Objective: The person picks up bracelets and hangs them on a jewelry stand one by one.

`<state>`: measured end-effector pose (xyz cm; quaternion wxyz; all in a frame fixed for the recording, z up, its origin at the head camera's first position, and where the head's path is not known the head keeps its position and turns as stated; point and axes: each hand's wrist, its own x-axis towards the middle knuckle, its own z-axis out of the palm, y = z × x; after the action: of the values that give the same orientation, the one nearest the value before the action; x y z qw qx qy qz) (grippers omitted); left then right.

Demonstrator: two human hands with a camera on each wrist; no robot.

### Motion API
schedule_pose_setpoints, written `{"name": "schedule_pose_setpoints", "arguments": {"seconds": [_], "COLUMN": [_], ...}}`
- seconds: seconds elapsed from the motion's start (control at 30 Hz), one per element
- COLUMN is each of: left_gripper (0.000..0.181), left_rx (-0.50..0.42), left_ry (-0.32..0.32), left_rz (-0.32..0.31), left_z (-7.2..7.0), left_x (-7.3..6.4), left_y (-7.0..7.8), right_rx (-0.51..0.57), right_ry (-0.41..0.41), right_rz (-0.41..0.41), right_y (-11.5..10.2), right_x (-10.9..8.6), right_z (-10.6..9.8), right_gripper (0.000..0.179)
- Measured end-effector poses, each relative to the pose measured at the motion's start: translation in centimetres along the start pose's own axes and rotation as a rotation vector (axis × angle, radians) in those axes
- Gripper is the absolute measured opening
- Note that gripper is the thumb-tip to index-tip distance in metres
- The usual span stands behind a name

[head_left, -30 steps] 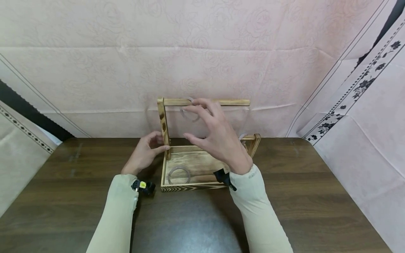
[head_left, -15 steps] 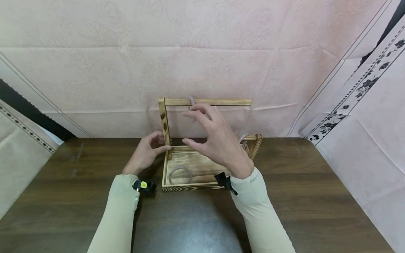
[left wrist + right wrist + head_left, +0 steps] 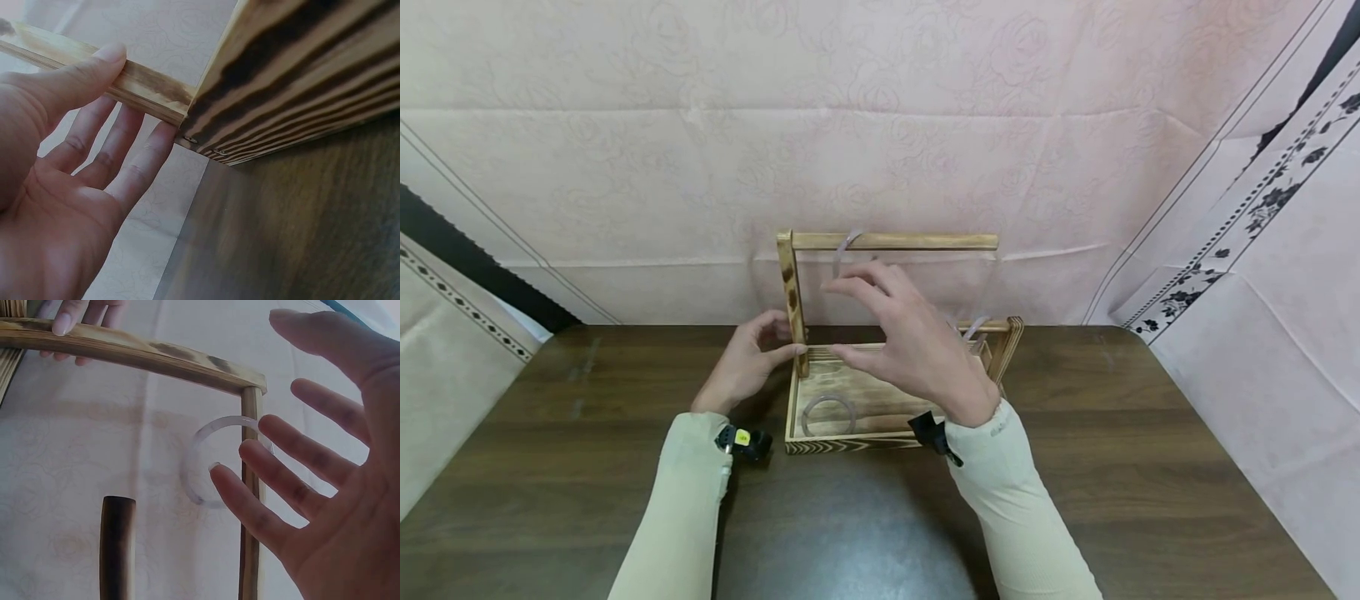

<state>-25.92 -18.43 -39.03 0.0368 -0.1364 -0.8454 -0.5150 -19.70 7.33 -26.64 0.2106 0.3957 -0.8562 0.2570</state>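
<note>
A wooden display stand has a tray base [image 3: 788,417], a left post [image 3: 793,300] and a high crossbar [image 3: 925,242]. My left hand [image 3: 745,362] grips the lower part of that post, its thumb in front and fingers behind, as the left wrist view also shows. A pale translucent bangle [image 3: 219,422] hangs round the high crossbar. My right hand [image 3: 917,346] is held just below and in front of it, fingers spread and holding nothing. In the right wrist view, fingertips overlap the bangle; whether they touch it I cannot tell.
Another bangle [image 3: 806,414] lies in the tray's left front. A further pale bangle [image 3: 976,327] hangs at the lower right bar [image 3: 1000,327], partly behind my right hand. The stand sits on a dark wooden table [image 3: 647,375] before a patterned cloth [image 3: 700,183].
My right hand has lowered slightly from the crossbar. The bangle on it has turned, edge-on half a second ago and now slanting. My left hand keeps its grip on the post.
</note>
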Motion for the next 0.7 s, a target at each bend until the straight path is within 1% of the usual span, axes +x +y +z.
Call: {"name": "schedule_pose_setpoints", "arguments": {"seconds": [0.2, 0.47, 0.7], "left_gripper": [0.028, 0.03, 0.032], "left_rx": [-0.016, -0.045, -0.044], "left_ry": [0.009, 0.0, -0.014], "left_rz": [0.024, 0.027, 0.023], "left_z": [0.1, 0.1, 0.0], "left_x": [0.0, 0.0, 0.0], "left_y": [-0.1, 0.1, 0.1], "right_rx": [-0.005, 0.006, -0.017], "right_ry": [-0.057, -0.171, -0.235], "right_rz": [-0.013, 0.008, 0.027], "right_y": [-0.2, -0.2, 0.2], "right_x": [0.0, 0.1, 0.2], "right_z": [0.4, 1.2, 2.2], "right_gripper": [0.06, 0.057, 0.057]}}
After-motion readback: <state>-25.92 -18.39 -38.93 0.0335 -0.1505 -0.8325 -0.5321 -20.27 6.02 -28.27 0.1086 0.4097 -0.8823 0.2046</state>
